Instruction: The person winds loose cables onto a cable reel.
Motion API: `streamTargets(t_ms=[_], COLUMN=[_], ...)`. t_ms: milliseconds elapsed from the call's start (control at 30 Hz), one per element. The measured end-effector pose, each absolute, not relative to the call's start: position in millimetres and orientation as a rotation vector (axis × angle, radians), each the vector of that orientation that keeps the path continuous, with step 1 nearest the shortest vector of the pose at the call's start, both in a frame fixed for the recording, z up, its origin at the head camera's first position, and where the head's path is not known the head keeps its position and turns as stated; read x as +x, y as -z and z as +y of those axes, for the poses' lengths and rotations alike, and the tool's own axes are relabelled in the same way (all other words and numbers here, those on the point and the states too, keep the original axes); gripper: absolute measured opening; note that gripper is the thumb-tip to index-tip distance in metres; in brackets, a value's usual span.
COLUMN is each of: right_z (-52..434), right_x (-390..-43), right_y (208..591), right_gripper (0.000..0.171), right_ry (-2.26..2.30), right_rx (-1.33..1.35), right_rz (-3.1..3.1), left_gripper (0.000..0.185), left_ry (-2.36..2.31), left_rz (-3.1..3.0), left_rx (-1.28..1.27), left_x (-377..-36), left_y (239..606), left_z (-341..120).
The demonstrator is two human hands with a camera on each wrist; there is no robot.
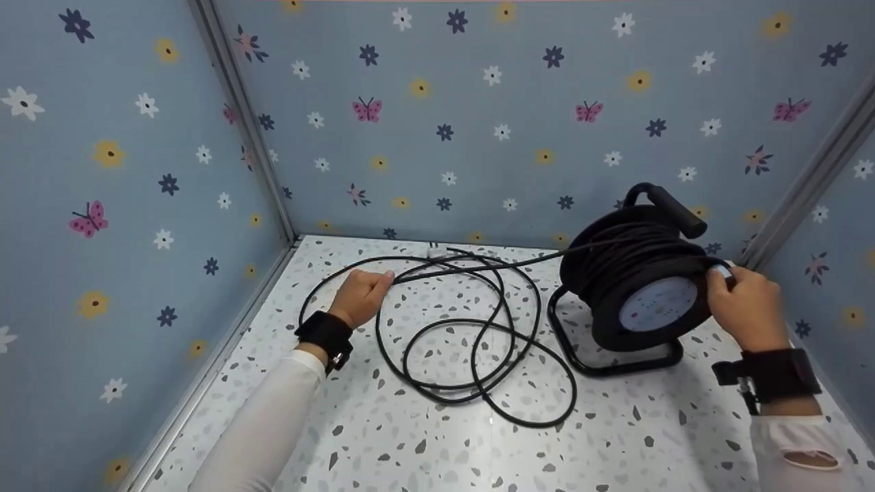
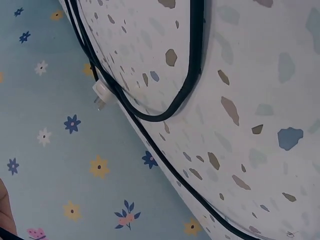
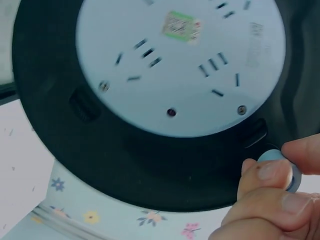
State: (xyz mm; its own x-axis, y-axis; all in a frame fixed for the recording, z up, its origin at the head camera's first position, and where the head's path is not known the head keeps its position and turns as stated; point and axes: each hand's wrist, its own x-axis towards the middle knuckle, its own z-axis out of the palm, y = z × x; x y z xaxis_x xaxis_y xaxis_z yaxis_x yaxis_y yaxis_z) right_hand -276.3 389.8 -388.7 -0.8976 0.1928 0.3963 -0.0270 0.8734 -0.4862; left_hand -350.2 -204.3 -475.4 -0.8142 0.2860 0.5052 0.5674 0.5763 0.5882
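My left hand [image 1: 360, 298] grips a black cable [image 1: 478, 269] above the floor. From that hand the cable runs taut to the right, onto a black cable reel [image 1: 656, 270]. Several turns of cable are wound on the reel, which stands on a bent black tube frame [image 1: 618, 372]. At the reel's right side, my right hand [image 1: 748, 307] pinches a small pale knob [image 3: 274, 156] between thumb and fingers. Close by in the right wrist view is the reel's light grey disc [image 3: 180, 65], with slots and screws. Only a sliver of my left hand shows in the left wrist view.
Loose cable loops lie on the speckled floor [image 1: 383, 437] between my hands. A white two-pin plug [image 2: 101, 93] lies near the back wall [image 1: 478, 178]. Flower-patterned side walls stand left and right. The reel's carrying handle [image 1: 677, 210] points up near the back wall.
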Motion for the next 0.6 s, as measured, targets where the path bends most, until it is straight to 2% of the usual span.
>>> streamTargets(t_ms=[600], right_z=[423], right_x=[-286], right_y=[437], right_gripper=[0.048], right_ry=[-0.674], right_rx=[-0.195], right_rz=[-2.673], left_gripper=[0.059], left_ry=[0.911], left_rz=[-2.561], left_rx=[-0.952], left_x=[-333], left_y=[473], left_z=[-128])
